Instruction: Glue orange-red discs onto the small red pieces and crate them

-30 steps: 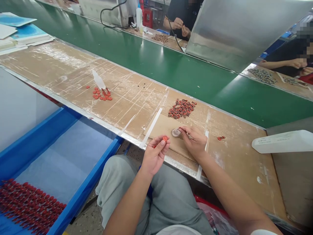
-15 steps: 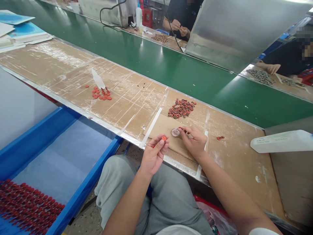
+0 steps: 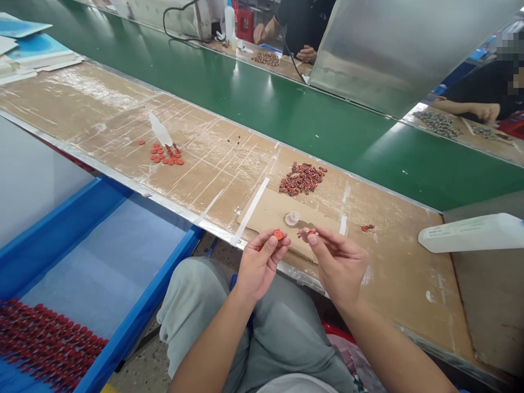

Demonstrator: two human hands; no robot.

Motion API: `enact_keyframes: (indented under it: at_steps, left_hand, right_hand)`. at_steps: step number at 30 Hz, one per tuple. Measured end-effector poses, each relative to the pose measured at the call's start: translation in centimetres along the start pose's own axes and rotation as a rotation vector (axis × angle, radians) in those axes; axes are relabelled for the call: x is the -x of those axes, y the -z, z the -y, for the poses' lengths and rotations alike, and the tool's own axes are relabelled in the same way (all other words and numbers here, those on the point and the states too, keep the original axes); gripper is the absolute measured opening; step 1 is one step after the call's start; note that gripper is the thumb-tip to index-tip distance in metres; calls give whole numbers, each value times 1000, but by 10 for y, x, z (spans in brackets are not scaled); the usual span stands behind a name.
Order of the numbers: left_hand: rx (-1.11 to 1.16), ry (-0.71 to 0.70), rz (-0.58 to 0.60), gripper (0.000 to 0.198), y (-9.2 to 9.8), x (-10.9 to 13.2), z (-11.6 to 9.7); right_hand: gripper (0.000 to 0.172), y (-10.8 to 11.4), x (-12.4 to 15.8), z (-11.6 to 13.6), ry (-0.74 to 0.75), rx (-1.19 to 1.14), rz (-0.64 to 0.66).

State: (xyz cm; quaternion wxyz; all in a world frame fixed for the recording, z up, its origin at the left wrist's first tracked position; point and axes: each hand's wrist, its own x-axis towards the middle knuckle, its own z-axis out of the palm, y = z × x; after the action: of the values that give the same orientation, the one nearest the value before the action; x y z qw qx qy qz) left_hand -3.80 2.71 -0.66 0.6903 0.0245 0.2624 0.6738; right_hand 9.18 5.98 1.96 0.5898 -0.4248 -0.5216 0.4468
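Between the thumb and fingers of my left hand (image 3: pixel 262 259) is a red round disc (image 3: pixel 278 234), its flat face turned up. My right hand (image 3: pixel 341 259) pinches a small red-and-dark piece (image 3: pixel 307 232) at its fingertips, a short gap away from the disc. Just beyond both hands, a small clear round cup (image 3: pixel 292 219) stands on a flat cardboard sheet (image 3: pixel 262 210). Farther back lies a heap of small red-and-black pieces (image 3: pixel 303 179). One similar piece (image 3: pixel 367 227) lies alone to the right.
Red discs (image 3: pixel 166 155) lie by a white tag-shaped piece (image 3: pixel 159 130) on the left. A blue tray (image 3: pixel 135 300) with rows of red pieces sits lower left. A white bottle (image 3: pixel 470 233) lies at right. Beyond the green belt (image 3: pixel 245 90), co-workers' hands (image 3: pixel 307 54) show.
My right hand has drawn back from the clear cup toward my left hand, with the small piece in its fingertips. My left hand still holds the red disc, nearly in place.
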Motion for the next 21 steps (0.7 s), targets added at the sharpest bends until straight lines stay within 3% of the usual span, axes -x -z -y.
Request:
enact_keyframes:
  at_steps: [9,21]
  left_hand:
    - [-26,-49,85,17,0,11,1]
    - [-36,-82,68,15,2,12,-2]
  right_hand:
    - [27,-9,17,-2,166,152,66]
    - [35,-13,17,-7,298,266,105]
